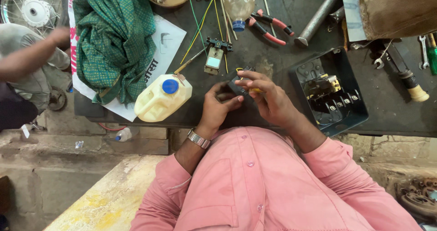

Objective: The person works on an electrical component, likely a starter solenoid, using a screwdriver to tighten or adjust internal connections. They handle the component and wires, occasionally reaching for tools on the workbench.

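Both hands meet over the dark tabletop (273, 12), just above the near edge, w/ a small black electrical part (237, 83) between them. Left hand (217, 104): fingers curled in, thumb tip against the part's lower side, grip pressed together around it from the left. Right hand (268, 97): fingers bent over the part from the right; index & thumb pinch a short yellow bit (255, 90) at the part's edge; grip nearly shut. A yellow wire end shows at the part's top. Exact contact under the fingers is hidden.

Nearby: cream plastic jug w/ blue cap (161, 99) lies tilted just left of the left hand. Open black switch box (330, 92) sits just right of the right hand. Beyond the hands: small switch assembly (215, 56) w/ loose yellow & green wires, red-handled pliers (271, 27), clear bottle lying down. Green patterned cloth (114, 40) far left, on white paper. Another person's arm (32, 53) at the left edge, well apart.
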